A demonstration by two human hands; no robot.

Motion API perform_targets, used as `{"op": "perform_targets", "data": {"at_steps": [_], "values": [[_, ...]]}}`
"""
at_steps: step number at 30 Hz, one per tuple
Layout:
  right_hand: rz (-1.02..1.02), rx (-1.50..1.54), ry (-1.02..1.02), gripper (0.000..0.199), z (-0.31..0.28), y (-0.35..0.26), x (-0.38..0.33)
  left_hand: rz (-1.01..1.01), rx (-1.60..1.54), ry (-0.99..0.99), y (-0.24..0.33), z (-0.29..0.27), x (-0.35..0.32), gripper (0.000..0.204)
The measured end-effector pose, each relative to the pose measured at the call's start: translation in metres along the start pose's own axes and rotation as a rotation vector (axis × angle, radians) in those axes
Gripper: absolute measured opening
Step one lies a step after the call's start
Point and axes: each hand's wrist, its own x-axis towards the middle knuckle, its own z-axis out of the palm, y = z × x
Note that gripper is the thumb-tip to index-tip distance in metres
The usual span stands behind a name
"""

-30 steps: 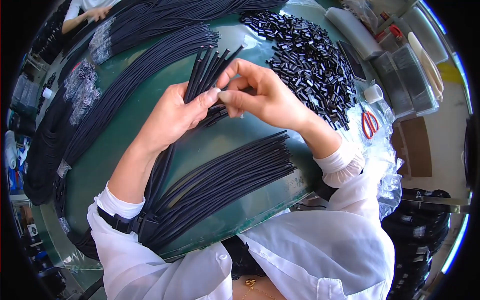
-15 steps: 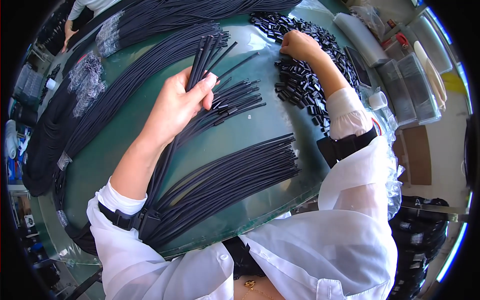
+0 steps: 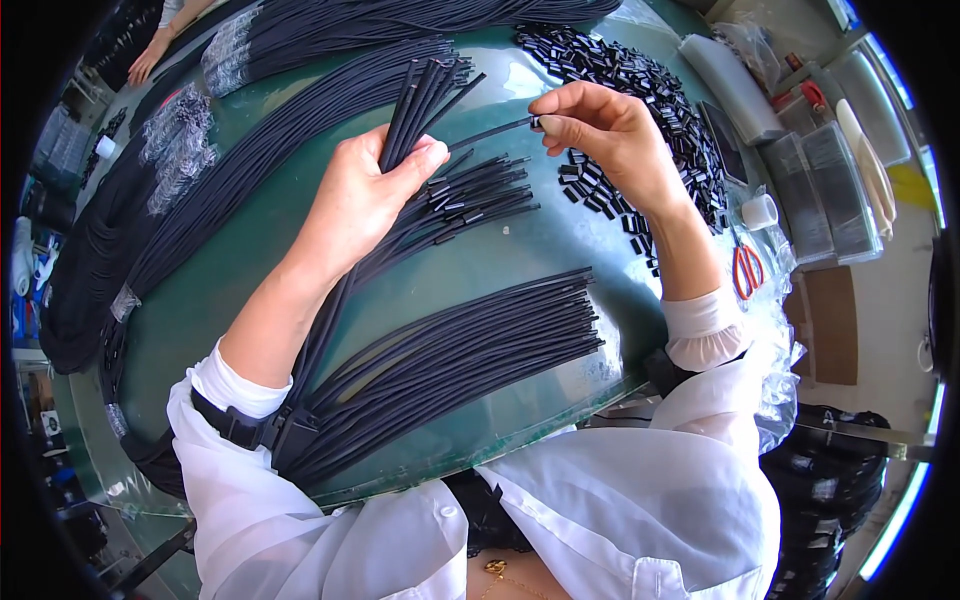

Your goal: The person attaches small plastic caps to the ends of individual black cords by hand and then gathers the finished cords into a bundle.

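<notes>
My left hand is closed around a bunch of thin black cords, their tips pointing up and away. One single cord sticks out from it toward the right. At that cord's end, my right hand pinches a small black sleeve between thumb and fingertips; whether the cord is inside the sleeve cannot be made out. Beyond and below this hand spreads a heap of small black sleeves. Under my left hand lie more cords, several with sleeves near their ends.
A thick cord bundle lies along the near edge of the green table. Long wrapped bundles curve along the left. Red-handled scissors, a white roll and clear boxes sit right. Another person's hand is far left.
My right hand has come from the sleeve heap toward me and left, with a sleeve now at a cord's tip. The scissors have come into view beside my right arm.
</notes>
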Motion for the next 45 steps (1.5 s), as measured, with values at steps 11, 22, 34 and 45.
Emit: {"op": "perform_targets", "data": {"at_steps": [11, 22, 34, 45], "values": [[-0.182, -0.282, -0.002, 0.013, 0.007, -0.008, -0.009, 0.063, 0.138, -0.043, 0.002, 0.000, -0.003, 0.020], [0.097, -0.129, -0.284, 0.015, 0.021, -0.019, -0.014, -0.022, 0.124, -0.273, -0.003, -0.005, 0.002, 0.031], [0.317, -1.323, -0.125, 0.017, -0.078, 0.063, 0.063, -0.078, -0.114, -0.103, -0.006, -0.004, 0.001, 0.030], [0.172, 0.369, 0.128, 0.019, -0.003, 0.013, 0.012, -0.049, -0.084, -0.098, -0.001, 0.000, -0.002, 0.021]]}}
